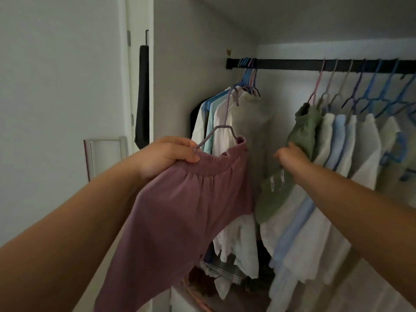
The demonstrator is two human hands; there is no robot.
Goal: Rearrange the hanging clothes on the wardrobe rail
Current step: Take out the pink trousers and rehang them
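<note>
So we've got the mauve trousers (180, 210) off the rail right now, draped over a lilac hanger (221, 131) that's in our left hand (167, 155). That hand is curled round the hanger's shoulder and the elastic waistband together, thumb on top. The hanger's hook points up and away from us, toward the rail (315, 64), but it's well below it and hooked on nothing.

Our right hand (290, 157) is out further, fingers closed on the green garment (301, 136) that hangs from a pink hanger (316, 86). It looks like we're pulling that one aside to the right.

The bit that matters: there's an open stretch of black rail between the tight bunch on the left (229, 113) (pale shirts, a beige top at the front) and the row on the right (351, 136) (white and light blue tops on spaced-out hangers). That gap sits up and to the right of the left hand, nearly straight above the trousers' waistband. The left hand is the nearer one to it and the only one holding the hanger, so our guess is the next move is a lift up and forward to drop the hook onto the bare rail. The legs hang long, down toward us, so they'll probably swing when we raise them.

Off to the left a dark cloth (143, 95) hangs by the door edge.
</note>
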